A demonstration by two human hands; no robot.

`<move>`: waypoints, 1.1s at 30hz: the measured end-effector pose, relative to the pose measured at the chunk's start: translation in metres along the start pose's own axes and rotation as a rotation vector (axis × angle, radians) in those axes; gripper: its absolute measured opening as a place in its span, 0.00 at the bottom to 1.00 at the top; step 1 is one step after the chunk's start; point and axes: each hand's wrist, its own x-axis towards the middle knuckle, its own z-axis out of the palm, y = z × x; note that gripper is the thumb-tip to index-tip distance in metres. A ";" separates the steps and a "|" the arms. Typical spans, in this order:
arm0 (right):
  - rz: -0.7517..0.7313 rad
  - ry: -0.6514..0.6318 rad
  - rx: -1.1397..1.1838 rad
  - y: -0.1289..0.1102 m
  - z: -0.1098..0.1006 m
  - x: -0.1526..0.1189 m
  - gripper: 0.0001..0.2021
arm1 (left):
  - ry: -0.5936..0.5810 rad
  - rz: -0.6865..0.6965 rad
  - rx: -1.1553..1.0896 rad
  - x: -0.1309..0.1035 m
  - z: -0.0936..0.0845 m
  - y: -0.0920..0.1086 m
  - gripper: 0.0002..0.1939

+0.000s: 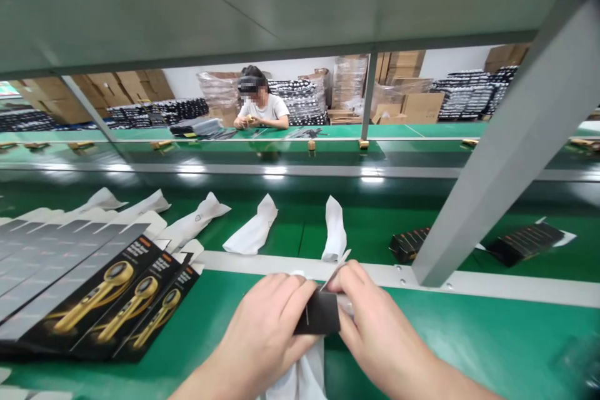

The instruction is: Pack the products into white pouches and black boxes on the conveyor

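Head view: the left hand [274, 312] grips a small black cardboard box [323, 317] over the green desk [469, 331]; the right hand [363, 303] grasps it by its raised pale flap [338, 267], so closing looks unfinished. Beyond, soft white pouches [253, 231] lie unboxed.

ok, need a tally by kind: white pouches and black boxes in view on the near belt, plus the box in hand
White pouches on the near belt: 5
Black boxes on the near belt, one partly behind the post: 2
Small black box in the left hand: 1
Total: 8
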 end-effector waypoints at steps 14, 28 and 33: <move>0.111 0.039 -0.372 0.081 -0.033 0.083 0.17 | -0.056 -0.433 -0.121 0.065 0.016 -0.077 0.19; 0.132 0.316 -0.319 0.045 -0.058 0.046 0.11 | -0.071 -0.725 -1.044 0.128 0.044 -0.024 0.24; -0.255 -0.005 -0.506 -0.016 -0.041 -0.037 0.17 | -0.105 -0.985 -1.586 0.093 0.003 0.032 0.17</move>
